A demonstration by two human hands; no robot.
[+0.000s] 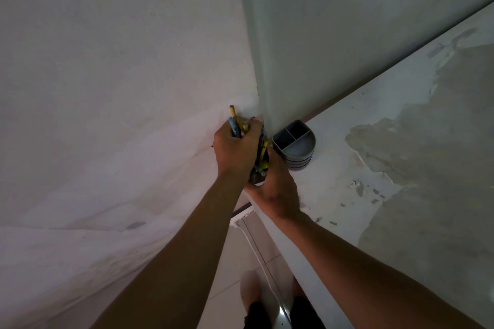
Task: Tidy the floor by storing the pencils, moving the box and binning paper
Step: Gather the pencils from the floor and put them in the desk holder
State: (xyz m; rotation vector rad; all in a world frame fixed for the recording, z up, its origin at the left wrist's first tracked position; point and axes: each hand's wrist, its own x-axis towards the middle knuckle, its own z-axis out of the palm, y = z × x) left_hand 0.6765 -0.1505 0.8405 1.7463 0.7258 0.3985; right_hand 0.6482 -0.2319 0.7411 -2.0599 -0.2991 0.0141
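My left hand (235, 149) is closed around a bunch of yellow and blue pencils (236, 123), whose ends stick up above my fist near the wall corner. More pencil ends (263, 157) show between my two hands. My right hand (275, 189) is cupped underneath and against the same bunch, its fingers hidden behind my left hand. Just to the right stands a grey pencil holder (296, 145) with three compartments, all of them holding nothing, on a white ledge. The box and the paper are out of view.
The white ledge (374, 168) with patchy grey stains runs right along the wall. Two walls meet in a corner (256, 61) directly behind my hands. Below, a tiled floor (232, 262), a white cable and my feet (251, 291) show.
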